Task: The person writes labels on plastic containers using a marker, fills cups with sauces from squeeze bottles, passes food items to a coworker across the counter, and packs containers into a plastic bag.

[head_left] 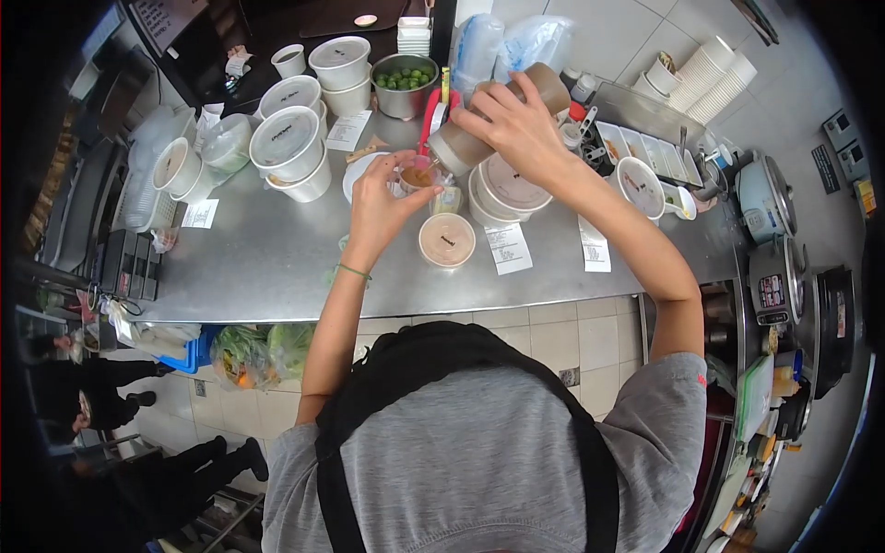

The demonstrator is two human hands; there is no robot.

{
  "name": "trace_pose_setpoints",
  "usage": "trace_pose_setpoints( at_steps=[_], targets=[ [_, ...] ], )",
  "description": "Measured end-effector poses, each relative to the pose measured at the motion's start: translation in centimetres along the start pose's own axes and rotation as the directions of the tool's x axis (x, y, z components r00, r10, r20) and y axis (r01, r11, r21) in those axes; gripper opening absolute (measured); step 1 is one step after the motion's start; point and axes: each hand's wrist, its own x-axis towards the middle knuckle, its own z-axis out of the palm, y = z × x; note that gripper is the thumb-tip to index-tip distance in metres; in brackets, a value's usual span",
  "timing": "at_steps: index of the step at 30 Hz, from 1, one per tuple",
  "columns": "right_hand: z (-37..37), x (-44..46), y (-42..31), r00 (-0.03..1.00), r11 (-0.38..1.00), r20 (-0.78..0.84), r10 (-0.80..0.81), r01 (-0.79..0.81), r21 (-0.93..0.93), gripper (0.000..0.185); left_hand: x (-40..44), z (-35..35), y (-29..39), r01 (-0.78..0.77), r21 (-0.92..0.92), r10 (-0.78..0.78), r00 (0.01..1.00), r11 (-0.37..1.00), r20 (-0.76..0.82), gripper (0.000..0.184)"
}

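My left hand [385, 201] holds a small clear cup [417, 177] with brown sauce in it, above the steel counter [369, 276]. In my right hand [516, 124] is a squeeze bottle [463, 147] of brownish liquid, tipped so that its nozzle points down at the small cup. Just below them stands a round lidded tub [447, 241] with writing on its lid. A stack of larger lidded tubs [514, 187] is under my right wrist, with a printed receipt [510, 250] in front.
Stacked lidded bowls [287, 145] stand to the left, near a metal pot of green limes [405, 85]. A divided ingredient tray [645, 152] and paper cups [701, 78] are at the right. People in dark clothes [175, 479] are at lower left.
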Motion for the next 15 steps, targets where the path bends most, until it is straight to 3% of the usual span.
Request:
trace_pose_setpoints(
  at_steps=[5,8,12,14,15],
  targets=[
    [0.5,0.0,0.2,1.000,1.000,-0.023,0.010,-0.009,0.029,0.025,0.1,-0.1,0.1,0.112,0.001,-0.112,0.993,0.994,0.039,0.053],
    [0.9,-0.3,0.2,0.999,0.998,0.003,0.041,-0.041,0.053,0.025,0.1,0.3,-0.6,0.113,-0.103,-0.111,0.993,0.988,0.028,0.054],
    [1.7,-0.5,0.8,0.997,0.993,0.039,0.068,-0.071,0.094,0.028,0.6,0.1,-0.1,0.111,-0.049,-0.109,0.993,0.993,0.042,0.053],
    [2.2,-0.7,1.3,0.986,0.963,0.095,0.140,-0.158,0.217,0.036,1.0,0.1,-0.2,0.084,-0.091,-0.084,0.996,0.992,0.008,0.050],
    [2.6,-0.8,1.9,0.973,0.927,0.183,0.144,-0.197,0.320,0.049,1.2,-0.2,0.2,0.124,-0.051,-0.123,0.992,0.991,0.016,0.050]
  ],
)
